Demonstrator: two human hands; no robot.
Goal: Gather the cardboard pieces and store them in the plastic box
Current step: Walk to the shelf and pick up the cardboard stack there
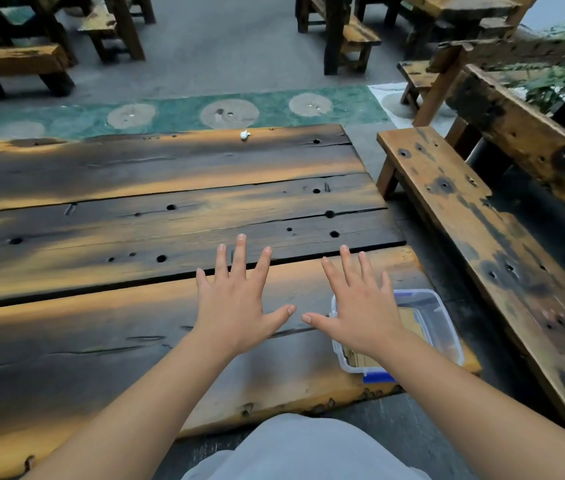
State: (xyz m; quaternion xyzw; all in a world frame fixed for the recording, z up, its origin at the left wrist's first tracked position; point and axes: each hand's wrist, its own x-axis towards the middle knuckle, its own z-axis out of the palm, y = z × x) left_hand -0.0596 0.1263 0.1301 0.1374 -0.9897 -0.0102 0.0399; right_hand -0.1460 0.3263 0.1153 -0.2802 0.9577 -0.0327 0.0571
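Both your left hand (236,306) and right hand (360,310) hover spread and empty above the bench (101,341). Cardboard pieces (409,323) already lie in the plastic box (443,327) at its right corner. Gathering looks done; fit a lid next, though none is visible.

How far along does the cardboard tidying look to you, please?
Nearly finished: cardboard pieces sit inside the plastic box at the table's right corner. Both the left hand and right hand are open and empty. No loose cardboard shows; the box has no lid on.
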